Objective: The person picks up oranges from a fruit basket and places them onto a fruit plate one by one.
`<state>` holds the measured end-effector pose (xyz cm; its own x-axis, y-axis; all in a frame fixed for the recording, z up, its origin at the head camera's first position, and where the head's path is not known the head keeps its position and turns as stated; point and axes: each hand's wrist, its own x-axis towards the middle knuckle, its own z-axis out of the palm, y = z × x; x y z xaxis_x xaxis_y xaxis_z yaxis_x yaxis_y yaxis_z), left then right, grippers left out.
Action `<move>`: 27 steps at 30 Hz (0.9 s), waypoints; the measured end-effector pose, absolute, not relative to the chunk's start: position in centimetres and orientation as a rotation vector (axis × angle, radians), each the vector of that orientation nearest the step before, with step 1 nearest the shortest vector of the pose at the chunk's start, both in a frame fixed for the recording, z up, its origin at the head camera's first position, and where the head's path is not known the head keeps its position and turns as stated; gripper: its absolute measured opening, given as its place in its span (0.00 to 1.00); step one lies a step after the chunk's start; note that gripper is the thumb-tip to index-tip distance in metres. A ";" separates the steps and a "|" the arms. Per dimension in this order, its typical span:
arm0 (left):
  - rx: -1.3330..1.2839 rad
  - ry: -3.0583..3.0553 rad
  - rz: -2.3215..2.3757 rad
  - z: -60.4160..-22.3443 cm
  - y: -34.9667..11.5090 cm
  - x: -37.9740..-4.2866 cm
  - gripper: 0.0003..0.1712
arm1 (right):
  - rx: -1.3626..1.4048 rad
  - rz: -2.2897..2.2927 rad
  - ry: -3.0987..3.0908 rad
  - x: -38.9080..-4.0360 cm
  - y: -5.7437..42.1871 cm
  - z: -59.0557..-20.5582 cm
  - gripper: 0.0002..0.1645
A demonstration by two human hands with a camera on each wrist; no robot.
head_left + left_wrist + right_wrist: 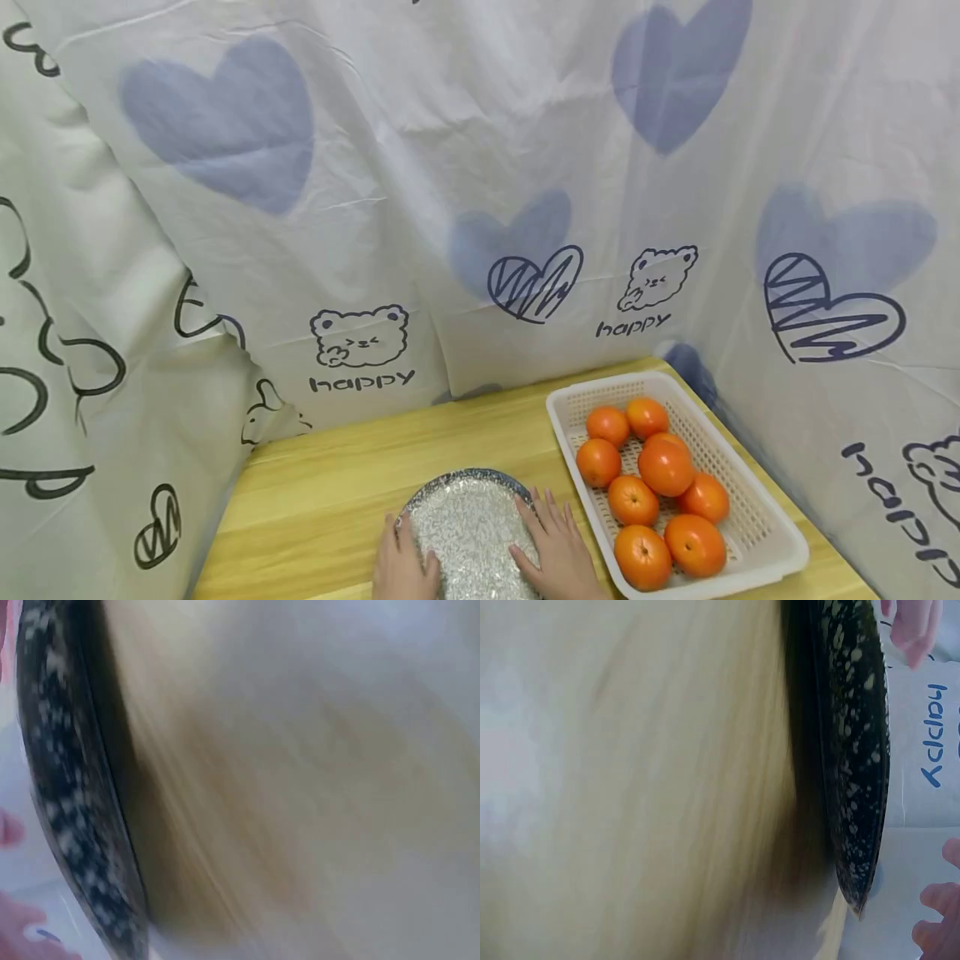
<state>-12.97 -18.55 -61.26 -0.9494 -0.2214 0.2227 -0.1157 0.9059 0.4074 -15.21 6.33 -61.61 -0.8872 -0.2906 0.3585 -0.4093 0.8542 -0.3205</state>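
A round silver plate with a dark speckled rim lies at the bottom middle of the head view. My left hand rests on its left edge, fingers extended forward and the thumb towards the middle. On the right edge lies my right hand, its fingers spread and fairly straight over the rim. Seen side-on in the right wrist view, the plate's dark rim stands above the wooden surface, and fingertips show past it. The plate's near edge is cut off.
Right of the plate, a white perforated basket holds several round, glossy orange fruits. Both stand on a wood-grain table. White cloth printed with hearts and bears hangs behind and along both sides.
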 end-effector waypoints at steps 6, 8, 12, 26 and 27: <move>0.663 -2.780 -0.918 -60.6 -21.7 -14.2 0.26 | 0.535 0.623 -2.770 -15.0 6.3 -61.3 0.40; 0.708 -2.810 -1.002 -60.9 -22.4 -14.5 0.21 | 0.536 0.631 -2.796 -15.0 6.3 -61.1 0.39; 0.720 -2.872 -1.082 -61.8 -23.0 -14.7 0.17 | 0.560 0.622 -2.855 -14.7 6.4 -60.7 0.37; 0.619 -2.900 -0.953 -63.0 -24.3 -14.9 0.14 | 1.192 0.690 -2.795 -11.1 8.4 -53.1 0.20; 0.614 -2.897 -0.949 -63.0 -24.3 -14.9 0.14 | 1.218 0.728 -2.809 -10.8 9.0 -51.8 0.21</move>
<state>-14.90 -24.29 -62.98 -0.9215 -0.3776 -0.0909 -0.3583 0.7360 0.5745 -10.78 8.98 -51.78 -0.7004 -0.6922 0.1738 -0.6895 0.5933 -0.4154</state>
